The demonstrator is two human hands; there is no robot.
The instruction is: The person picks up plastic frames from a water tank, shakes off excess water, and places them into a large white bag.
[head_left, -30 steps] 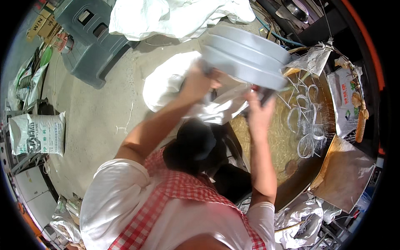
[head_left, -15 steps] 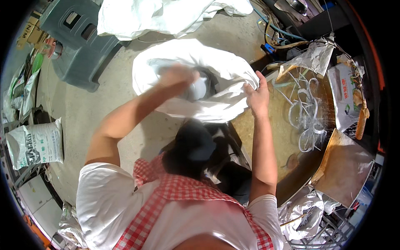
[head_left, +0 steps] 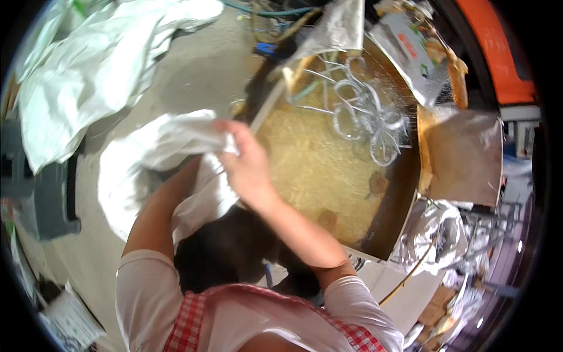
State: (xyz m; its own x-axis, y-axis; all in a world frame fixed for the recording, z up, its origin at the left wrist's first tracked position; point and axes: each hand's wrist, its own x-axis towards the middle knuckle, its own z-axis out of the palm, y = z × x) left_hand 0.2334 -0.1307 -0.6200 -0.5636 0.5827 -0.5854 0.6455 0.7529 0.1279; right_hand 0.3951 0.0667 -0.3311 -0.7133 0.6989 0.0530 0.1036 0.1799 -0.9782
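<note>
A white woven sack (head_left: 126, 176) sits in front of me, its mouth spread open. My right hand (head_left: 249, 170) pinches the right side of its rim, thumb and fingers closed on the fabric. My left forearm (head_left: 161, 211) reaches down into the mouth, and the sack's folds hide the hand at its end, so its fingers do not show. What lies inside the sack is also out of sight.
At my right stands a shallow tank (head_left: 299, 176) of yellowish water, with loops of clear strip (head_left: 352, 111) over its far part. Another white sheet (head_left: 88, 76) lies far left, above a grey plastic stool (head_left: 50, 202). A brown board (head_left: 460, 158) leans beyond the tank.
The view has swung to the right, bringing the tank nearer the middle. My left hand, seen blurred over the sack's mouth before, is now hidden inside. My right hand keeps hold of the rim.
</note>
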